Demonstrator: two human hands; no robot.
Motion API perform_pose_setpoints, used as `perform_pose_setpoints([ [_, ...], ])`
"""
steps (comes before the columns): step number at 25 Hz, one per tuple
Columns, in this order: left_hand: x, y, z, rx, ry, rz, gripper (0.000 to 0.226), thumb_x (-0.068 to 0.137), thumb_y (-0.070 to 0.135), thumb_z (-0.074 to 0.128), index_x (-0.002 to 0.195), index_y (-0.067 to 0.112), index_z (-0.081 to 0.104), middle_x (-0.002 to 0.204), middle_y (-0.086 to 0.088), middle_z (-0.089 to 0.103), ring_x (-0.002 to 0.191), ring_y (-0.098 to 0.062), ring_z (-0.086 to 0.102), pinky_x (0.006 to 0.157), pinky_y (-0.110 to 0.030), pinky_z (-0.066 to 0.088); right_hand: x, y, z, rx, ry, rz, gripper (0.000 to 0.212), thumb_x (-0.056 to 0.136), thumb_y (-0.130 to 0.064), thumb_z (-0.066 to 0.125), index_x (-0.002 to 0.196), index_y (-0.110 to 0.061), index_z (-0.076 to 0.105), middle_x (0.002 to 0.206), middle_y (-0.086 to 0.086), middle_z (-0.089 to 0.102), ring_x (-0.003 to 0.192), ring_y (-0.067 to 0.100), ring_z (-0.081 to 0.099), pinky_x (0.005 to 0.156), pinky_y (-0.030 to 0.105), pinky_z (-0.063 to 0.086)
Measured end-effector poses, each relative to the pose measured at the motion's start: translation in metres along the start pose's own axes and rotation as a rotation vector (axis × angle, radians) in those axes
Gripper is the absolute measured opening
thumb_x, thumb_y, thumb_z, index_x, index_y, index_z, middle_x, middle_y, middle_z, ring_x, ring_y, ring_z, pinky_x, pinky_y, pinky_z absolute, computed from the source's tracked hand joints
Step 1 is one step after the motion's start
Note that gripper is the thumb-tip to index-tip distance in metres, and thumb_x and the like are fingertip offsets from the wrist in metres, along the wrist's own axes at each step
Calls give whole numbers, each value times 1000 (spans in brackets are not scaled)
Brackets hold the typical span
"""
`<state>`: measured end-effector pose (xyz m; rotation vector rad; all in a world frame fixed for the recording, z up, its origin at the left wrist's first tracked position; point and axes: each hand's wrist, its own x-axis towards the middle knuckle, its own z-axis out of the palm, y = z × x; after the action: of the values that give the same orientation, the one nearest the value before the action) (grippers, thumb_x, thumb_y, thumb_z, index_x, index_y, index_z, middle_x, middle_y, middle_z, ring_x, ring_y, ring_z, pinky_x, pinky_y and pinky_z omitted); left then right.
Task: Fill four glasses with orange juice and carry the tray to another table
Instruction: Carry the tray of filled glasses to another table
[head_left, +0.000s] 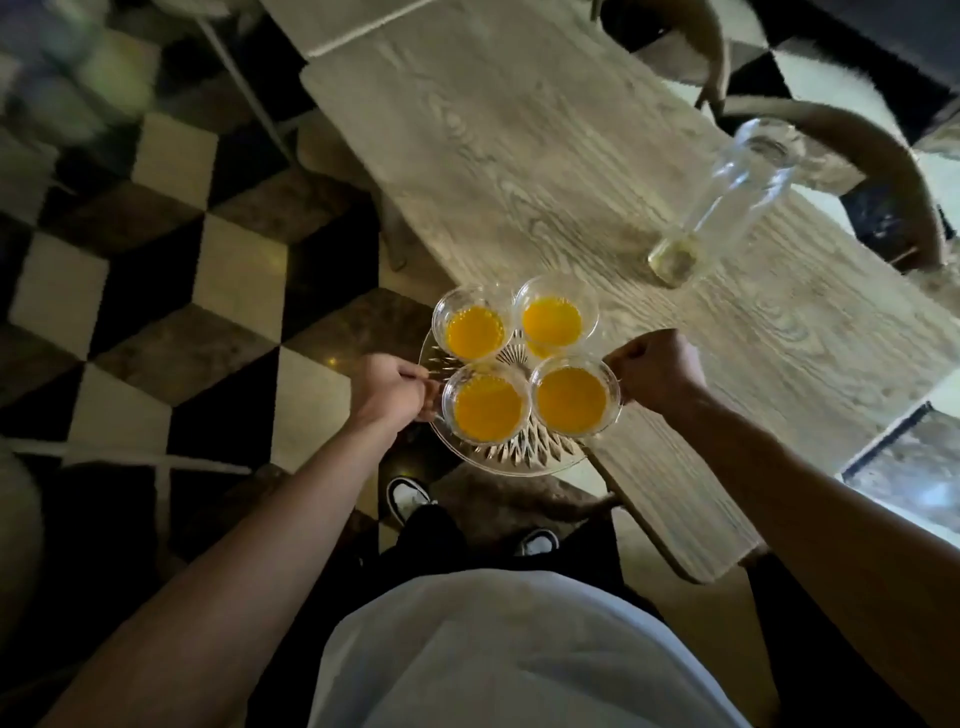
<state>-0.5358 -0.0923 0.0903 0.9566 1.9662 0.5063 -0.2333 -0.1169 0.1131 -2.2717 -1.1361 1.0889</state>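
A wooden chair (852, 156) stands on the checkered floor (171, 270).

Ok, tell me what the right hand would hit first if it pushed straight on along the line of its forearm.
The right hand, gripping the tray rim, points up-left. First in that line is the near right glass of juice, right beside its knuckles. Depth is hard to judge from above, so the tray rim itself may come first.
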Motion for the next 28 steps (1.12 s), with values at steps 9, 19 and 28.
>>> perform_pose_setpoints([
  [9,63,-43,-122,-118,97,-62,19,91,-7,66,81,7,72,78,-13,78,61,-17,73,60,-39,66,19,-124,106,-110,-112,-130,19,86,-15,78,68,-20,76,54,-1,73,45,7,70,43,16,53],
  [19,157,-68,-231,-193,227,-140,17,88,-4,73,76,8,75,57,-3,73,57,-18,74,57,-36,66,54,-254,226,-191,-191,-241,14,84,-18,75,72,-11,80,44,-8,66,38,-2,62,35,8,39],
  [28,251,-73,-295,-337,258,-247,22,89,-8,71,69,2,72,55,-10,72,54,-25,71,59,-44,67,103,-358,303,-239,-264,-321,13,79,-18,71,71,-16,81,50,-3,71,45,7,70,43,14,49],
])
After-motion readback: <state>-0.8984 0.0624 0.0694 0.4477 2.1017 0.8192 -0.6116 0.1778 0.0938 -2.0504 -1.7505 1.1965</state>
